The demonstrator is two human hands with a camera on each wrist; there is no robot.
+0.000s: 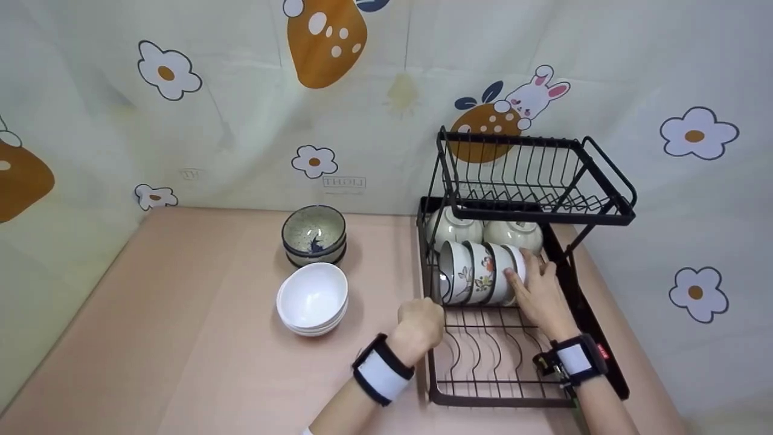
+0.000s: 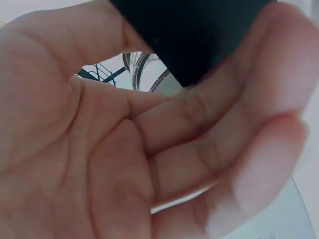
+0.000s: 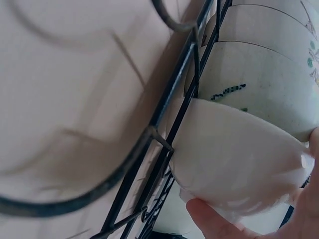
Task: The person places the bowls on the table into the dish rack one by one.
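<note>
My right hand (image 1: 545, 299) pinches a plain white bowl (image 1: 517, 264) standing on its side in the lower tier of a black dish rack (image 1: 501, 402). The right wrist view shows this white bowl (image 3: 234, 154) nested against flower-patterned bowls (image 3: 259, 74), with fingertips at its base. Those patterned bowls (image 1: 481, 275) form a sideways row to the left of it. My left hand (image 1: 420, 323) grips the rack's left side rail; in the left wrist view its fingers curl round a flat black part (image 2: 194, 40).
Two pale bowls (image 1: 454, 228) sit upside down at the rack's back, under the upper tier (image 1: 531, 212). On the table (image 1: 199, 338), stacked white bowls (image 1: 314, 299) stand in front of stacked speckled dark-rimmed bowls (image 1: 314, 232). A patterned curtain (image 1: 241, 121) hangs behind.
</note>
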